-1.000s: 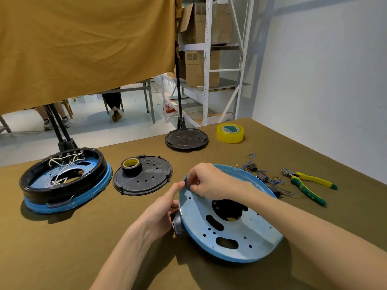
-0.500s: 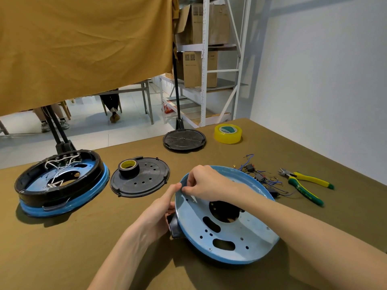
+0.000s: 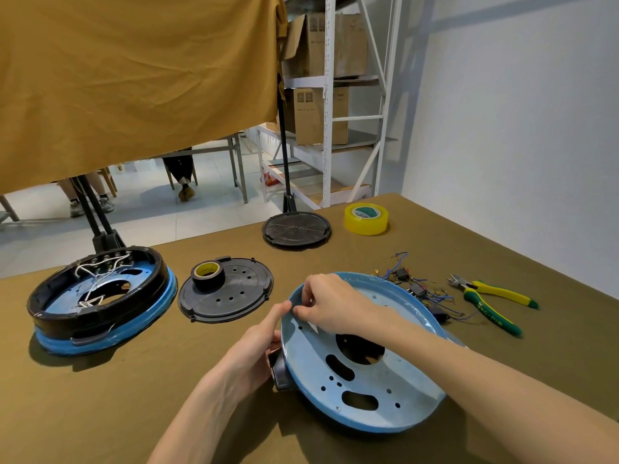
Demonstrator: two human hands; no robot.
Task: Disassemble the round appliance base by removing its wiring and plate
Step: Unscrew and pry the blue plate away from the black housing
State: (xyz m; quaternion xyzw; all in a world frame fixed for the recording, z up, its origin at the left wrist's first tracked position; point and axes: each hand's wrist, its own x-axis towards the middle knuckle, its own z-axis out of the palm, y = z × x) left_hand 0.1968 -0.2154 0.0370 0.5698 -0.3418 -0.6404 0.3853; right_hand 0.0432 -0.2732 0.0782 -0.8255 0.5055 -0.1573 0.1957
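A round blue plate (image 3: pixel 368 380) with holes and slots lies tilted on the table in front of me, a black part under its left edge. My left hand (image 3: pixel 258 346) grips the plate's left rim, thumb up along it. My right hand (image 3: pixel 331 304) pinches something small and pale at the upper left rim. A loose bundle of removed wiring (image 3: pixel 418 286) lies behind the plate. At far left sits a second round appliance base (image 3: pixel 100 299), black ring on blue, with white wires inside.
Green-and-yellow pliers (image 3: pixel 492 301) lie at the right. A black perforated plate (image 3: pixel 231 298) carries a roll of black tape (image 3: pixel 207 274). A second black disc (image 3: pixel 296 229) and a yellow tape roll (image 3: pixel 366 218) sit at the table's far edge.
The blue plate and both hands stay almost in place. My right hand's fingers have shifted slightly at the rim, and a small pale piece now shows below them.
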